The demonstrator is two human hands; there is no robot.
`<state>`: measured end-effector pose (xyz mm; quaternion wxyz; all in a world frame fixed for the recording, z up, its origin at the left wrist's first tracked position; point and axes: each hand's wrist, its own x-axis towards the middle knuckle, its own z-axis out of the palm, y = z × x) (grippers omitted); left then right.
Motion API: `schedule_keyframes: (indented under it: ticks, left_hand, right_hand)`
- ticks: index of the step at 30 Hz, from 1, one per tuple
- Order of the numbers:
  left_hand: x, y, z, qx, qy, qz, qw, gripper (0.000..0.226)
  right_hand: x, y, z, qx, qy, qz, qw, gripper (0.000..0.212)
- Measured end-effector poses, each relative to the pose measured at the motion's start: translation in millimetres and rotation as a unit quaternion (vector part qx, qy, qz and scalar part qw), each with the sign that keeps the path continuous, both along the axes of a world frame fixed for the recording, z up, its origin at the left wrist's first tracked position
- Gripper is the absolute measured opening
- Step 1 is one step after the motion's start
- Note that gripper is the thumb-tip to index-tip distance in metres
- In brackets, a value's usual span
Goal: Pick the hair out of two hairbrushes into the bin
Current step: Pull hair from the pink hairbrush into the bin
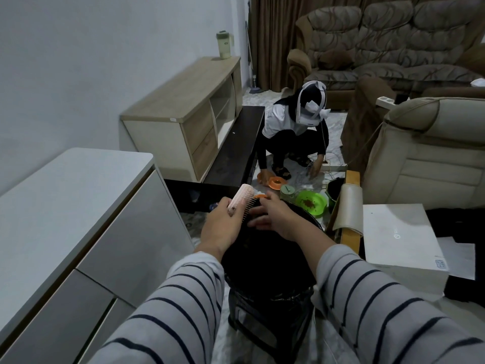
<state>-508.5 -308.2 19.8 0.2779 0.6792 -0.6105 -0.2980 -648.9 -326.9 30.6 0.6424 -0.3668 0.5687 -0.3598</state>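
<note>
1. Bin (270, 258) stands on the floor directly under our two arms, lined with a black bag. We judge it is placed there so that any hair we pull off drops inside and not on the floor.
2. Cabinet (86, 206) with a pale top is at our left side, touching nothing we hold. A white box (401, 240) lies at our right.
3. Our left hand (223, 227) grips the pink hairbrush (59, 198) by its handle, fingers curled around it, and holds it above the far rim of the bin. The bristles point to the right, toward the other hand. We think this makes them easy to reach.
4. Our right hand (273, 216) is beside the bristles with the fingers spread and nearly straight. It holds nothing that we can see. If a few hairs are between the fingertips, they are too fine to tell.
5. A second hairbrush does not show anywhere. We cannot say if it is done already.
</note>
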Motion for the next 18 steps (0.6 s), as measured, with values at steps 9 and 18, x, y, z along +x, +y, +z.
schedule_keyframes:
  ticks: [9,18]
  left_hand:
    - [7.7,-0.7,-6.2,0.019,0.016,0.029,0.999,0.040]
    - [6.3,-3.3,-11.4,0.052,0.004,0.011,0.999,0.043]
  right_hand:
    - [-12.3,2.3,-2.7,-0.104,0.067,0.015,0.992,0.035]
    - [-10.4,-2.8,9.8,-0.101,-0.112,-0.040,0.988,0.034]
